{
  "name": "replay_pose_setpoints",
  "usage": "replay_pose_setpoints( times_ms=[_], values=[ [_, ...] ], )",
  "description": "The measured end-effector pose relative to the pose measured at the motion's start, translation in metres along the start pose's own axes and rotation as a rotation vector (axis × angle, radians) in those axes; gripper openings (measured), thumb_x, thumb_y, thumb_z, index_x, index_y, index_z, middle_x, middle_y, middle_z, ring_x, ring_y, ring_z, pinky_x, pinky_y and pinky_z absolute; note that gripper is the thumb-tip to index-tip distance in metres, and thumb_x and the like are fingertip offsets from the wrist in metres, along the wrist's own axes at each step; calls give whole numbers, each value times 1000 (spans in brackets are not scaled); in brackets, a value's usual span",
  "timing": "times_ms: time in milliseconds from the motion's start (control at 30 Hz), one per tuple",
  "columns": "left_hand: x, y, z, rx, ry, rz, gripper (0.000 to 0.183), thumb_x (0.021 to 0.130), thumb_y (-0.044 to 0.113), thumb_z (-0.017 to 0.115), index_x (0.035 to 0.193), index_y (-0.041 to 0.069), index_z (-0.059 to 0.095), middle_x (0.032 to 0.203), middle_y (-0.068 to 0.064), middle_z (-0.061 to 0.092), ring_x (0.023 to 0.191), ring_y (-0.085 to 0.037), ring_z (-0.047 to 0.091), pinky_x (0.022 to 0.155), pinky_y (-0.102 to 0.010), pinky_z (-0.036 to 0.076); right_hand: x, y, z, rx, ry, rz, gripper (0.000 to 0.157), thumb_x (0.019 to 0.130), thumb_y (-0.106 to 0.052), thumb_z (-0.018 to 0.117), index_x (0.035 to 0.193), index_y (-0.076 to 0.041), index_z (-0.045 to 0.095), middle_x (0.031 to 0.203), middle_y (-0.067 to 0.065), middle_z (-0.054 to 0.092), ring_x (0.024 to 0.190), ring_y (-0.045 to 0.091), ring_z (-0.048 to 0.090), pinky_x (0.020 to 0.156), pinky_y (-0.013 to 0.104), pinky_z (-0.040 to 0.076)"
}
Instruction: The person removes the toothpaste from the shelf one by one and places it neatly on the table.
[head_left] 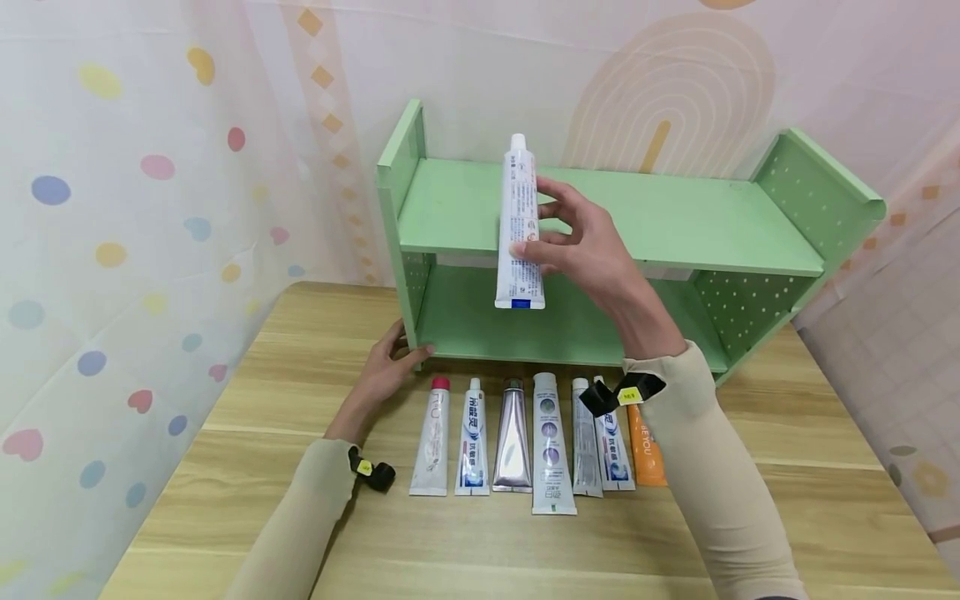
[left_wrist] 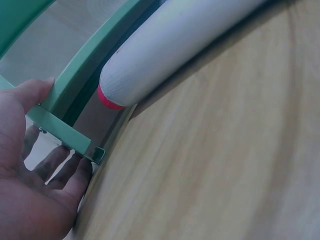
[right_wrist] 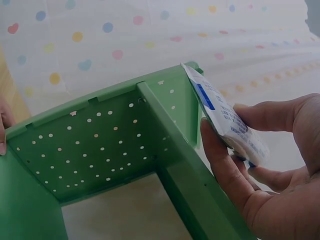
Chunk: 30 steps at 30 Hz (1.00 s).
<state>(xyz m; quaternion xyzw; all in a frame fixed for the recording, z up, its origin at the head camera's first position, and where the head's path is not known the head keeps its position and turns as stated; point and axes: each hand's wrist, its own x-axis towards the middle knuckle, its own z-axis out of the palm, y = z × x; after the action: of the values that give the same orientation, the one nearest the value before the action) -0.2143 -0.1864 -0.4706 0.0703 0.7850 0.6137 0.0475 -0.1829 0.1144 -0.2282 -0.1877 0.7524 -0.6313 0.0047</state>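
Observation:
My right hand (head_left: 592,237) pinches a white toothpaste tube (head_left: 517,225) between thumb and fingers. The tube is upright, cap upward, its blue-marked flat end low, in front of the green shelf's (head_left: 675,217) upper board. In the right wrist view the fingers lie behind the tube (right_wrist: 225,112). At the shelf's lower left front corner, my left hand (head_left: 384,367) grips the side post; the left wrist view shows the thumb on one side of the post (left_wrist: 62,132) and the fingers on the other.
Several tubes lie in a row before the shelf: a red-capped one (head_left: 431,442), a blue-and-white one (head_left: 472,442), a silver one (head_left: 513,442), a large pale one (head_left: 552,450), and an orange one (head_left: 647,450) partly behind my right sleeve. The wooden table (head_left: 247,467) extends left. A patterned curtain (head_left: 187,142) hangs behind.

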Motion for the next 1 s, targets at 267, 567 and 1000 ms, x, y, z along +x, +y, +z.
replay_pose_setpoints(
  times_ms=[267,567,1000],
  values=[
    [1,-2,0,-3,-1,-3,80,98,30,70,164,29,24,156,-24,43,146,-45,41,117,-62,41,-11,6,-3,14,-1,-41,81,88,3,75,157,-24,41,122,8,54,95,20,69,62,26,55],
    [4,-4,0,-15,-12,-23,82,100,25,68,166,24,19,158,-27,39,147,-48,38,117,-62,41,-25,10,-8,35,-2,-66,83,87,5,75,157,-23,40,125,8,54,100,22,69,69,26,60],
    [1,-1,1,15,9,-2,81,98,32,70,165,28,23,157,-24,42,146,-46,40,116,-63,42,-49,15,-16,-35,27,-94,86,86,5,76,159,-21,38,126,8,53,103,21,66,79,26,63]
  ],
)
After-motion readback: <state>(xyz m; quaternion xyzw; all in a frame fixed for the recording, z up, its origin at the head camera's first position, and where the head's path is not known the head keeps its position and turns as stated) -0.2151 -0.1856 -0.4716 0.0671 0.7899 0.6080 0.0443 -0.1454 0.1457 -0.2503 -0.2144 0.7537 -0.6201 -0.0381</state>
